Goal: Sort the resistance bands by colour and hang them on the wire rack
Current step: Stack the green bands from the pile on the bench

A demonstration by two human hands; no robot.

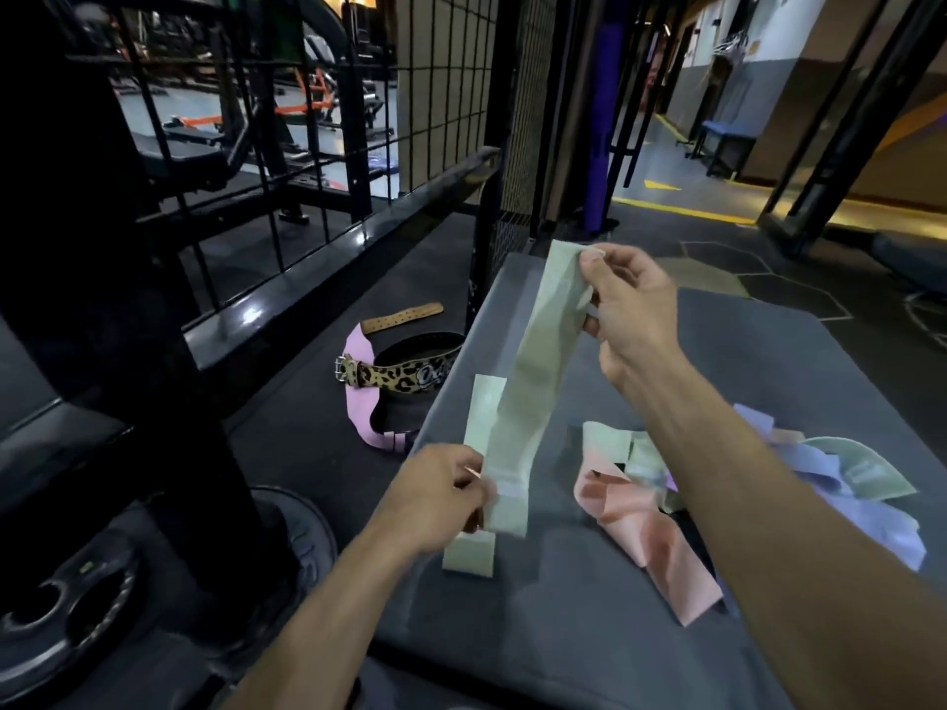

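A pale green resistance band (538, 361) is stretched diagonally above the grey bench pad (563, 632). My right hand (633, 310) pinches its upper end. My left hand (435, 497) pinches its lower end. A second pale green band (474, 479) lies flat on the pad under my left hand. To the right sits a heap of bands: a peach-pink one (651, 540), lilac ones (866, 509) and another pale green one (861, 471). The black wire rack (328, 161) stands at the upper left, behind the bench.
On the dark floor left of the bench lie a pink band (361, 402), a leopard-print lifting belt (399, 374) and a tan leather strap (402, 317). Black weight plates (66, 602) sit at the lower left. A black upright post (153, 299) stands close by.
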